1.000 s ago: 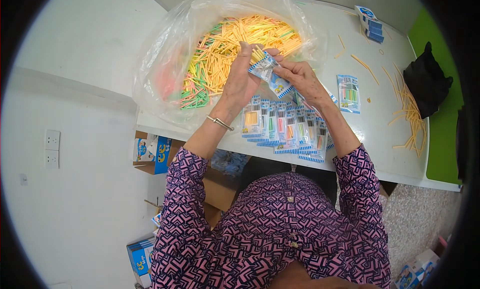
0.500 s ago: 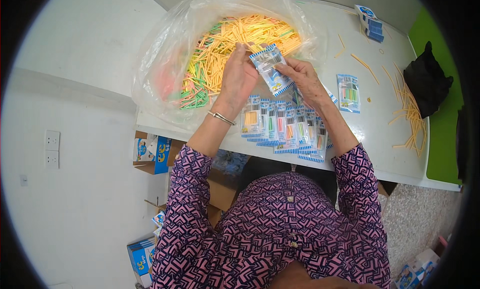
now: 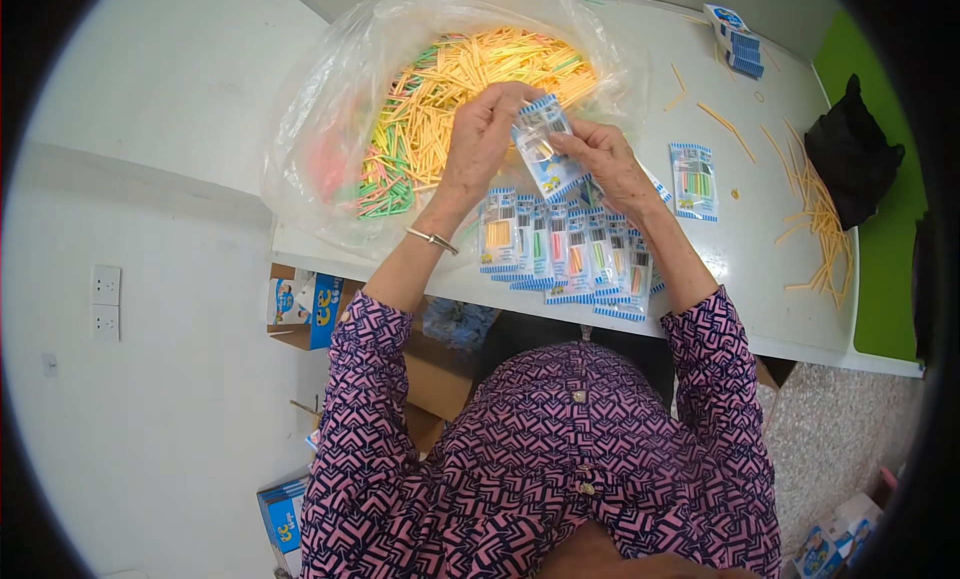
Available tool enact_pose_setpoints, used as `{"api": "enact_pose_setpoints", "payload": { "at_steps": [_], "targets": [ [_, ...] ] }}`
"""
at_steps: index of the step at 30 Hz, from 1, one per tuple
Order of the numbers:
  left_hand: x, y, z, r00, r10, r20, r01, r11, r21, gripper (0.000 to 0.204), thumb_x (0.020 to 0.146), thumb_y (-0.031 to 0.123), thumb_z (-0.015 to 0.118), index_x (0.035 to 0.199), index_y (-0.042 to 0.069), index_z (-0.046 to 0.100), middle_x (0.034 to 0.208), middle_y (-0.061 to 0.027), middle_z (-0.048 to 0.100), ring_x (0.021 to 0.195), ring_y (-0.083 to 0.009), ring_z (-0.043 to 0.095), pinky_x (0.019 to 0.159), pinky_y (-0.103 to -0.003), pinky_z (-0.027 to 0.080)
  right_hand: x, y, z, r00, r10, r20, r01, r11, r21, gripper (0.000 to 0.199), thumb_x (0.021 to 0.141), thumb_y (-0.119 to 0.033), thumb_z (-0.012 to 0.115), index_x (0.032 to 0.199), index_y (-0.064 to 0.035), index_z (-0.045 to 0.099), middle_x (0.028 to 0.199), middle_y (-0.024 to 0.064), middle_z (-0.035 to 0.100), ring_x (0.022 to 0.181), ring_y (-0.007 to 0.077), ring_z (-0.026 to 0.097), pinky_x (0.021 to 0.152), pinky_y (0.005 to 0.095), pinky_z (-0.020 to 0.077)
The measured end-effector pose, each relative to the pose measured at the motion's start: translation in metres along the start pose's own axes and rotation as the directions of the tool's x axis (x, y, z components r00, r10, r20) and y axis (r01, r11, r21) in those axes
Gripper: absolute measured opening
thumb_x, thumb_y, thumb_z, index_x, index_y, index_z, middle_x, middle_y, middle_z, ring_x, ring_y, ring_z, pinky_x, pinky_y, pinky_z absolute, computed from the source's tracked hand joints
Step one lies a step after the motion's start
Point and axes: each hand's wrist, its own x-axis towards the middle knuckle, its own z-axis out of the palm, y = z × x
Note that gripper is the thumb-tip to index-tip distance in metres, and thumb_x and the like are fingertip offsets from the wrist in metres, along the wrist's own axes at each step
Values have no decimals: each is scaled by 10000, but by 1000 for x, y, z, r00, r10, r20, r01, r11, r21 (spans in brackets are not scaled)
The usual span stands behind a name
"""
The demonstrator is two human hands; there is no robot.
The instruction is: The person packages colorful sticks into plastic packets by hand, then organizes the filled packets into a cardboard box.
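A small blue-and-white plastic packet (image 3: 549,169) with a see-through window is held up over the table's front half. My right hand (image 3: 608,161) grips its right side, with the thumb across the front. My left hand (image 3: 484,139) is closed, fingertips at the packet's top left edge. A few yellow sticks show through the window; anything inside the left fingers is hidden. Just beyond, a big clear plastic bag (image 3: 310,119) lies open, heaped with short yellow, green and pink sticks (image 3: 450,99). Below my hands, several filled packets (image 3: 570,254) overlap in a row along the table edge.
Right of my hands lies one filled packet (image 3: 694,182). Long yellow sticks (image 3: 823,244) are scattered by a black cloth bag (image 3: 853,154) at the right. A stack of blue-and-white packets (image 3: 738,44) stands far right. Cardboard boxes (image 3: 322,309) are below the table.
My left hand has rolled over and its fingers have closed at the packet's top edge. The yellow sticks that stuck out there now show inside the window. The packet has turned more upright.
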Motion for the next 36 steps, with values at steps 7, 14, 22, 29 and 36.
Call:
{"api": "enact_pose_setpoints", "payload": {
  "at_steps": [7, 14, 22, 29, 36],
  "targets": [
    [2, -4, -14, 993, -51, 105, 33, 986, 163, 264, 934, 177, 525, 1072, -21, 631, 997, -53, 649, 934, -115, 577, 849, -249, 450, -8, -10, -1, 996, 55, 66, -62, 992, 107, 309, 907, -182, 582, 1139, 21, 595, 945, 24, 652, 785, 44, 601, 656, 180, 496],
    [6, 21, -13, 931, -210, 300, 83, 919, 385, 244, 926, 175, 537, 1054, -15, 621, 1049, -61, 619, 913, -114, 567, 826, -252, 451, -11, -13, -2, 994, 28, 110, -33, 998, 50, 312, 902, -168, 587, 1141, 32, 590, 945, 34, 650, 788, 50, 599, 664, 186, 500],
    [-20, 10, -4, 952, -245, 186, 237, 969, 65, 238, 873, 147, 616, 1055, -3, 587, 976, -40, 619, 837, -79, 556, 737, -225, 447, -15, -16, 4, 999, -38, 4, 38, 997, 71, 285, 890, -166, 602, 1100, 26, 613, 947, 48, 658, 797, 60, 610, 665, 190, 499],
    [-28, 20, -4, 956, -206, 210, 207, 978, 16, 238, 826, 109, 671, 1031, 12, 601, 909, -19, 636, 784, -62, 561, 713, -196, 442, -26, -18, 2, 982, 68, 177, -31, 979, -200, 305, 861, -230, 644, 1038, 18, 650, 901, 47, 669, 772, 61, 607, 666, 197, 483],
    [-33, 24, -28, 899, -256, 354, 244, 967, 79, 221, 806, 110, 691, 1001, 33, 622, 893, 18, 625, 818, -53, 552, 742, -199, 436, -38, -26, 7, 979, 48, 199, 43, 903, -427, 318, 845, -238, 649, 1016, 30, 662, 886, 52, 660, 776, 80, 583, 692, 222, 453]
  ]
}}
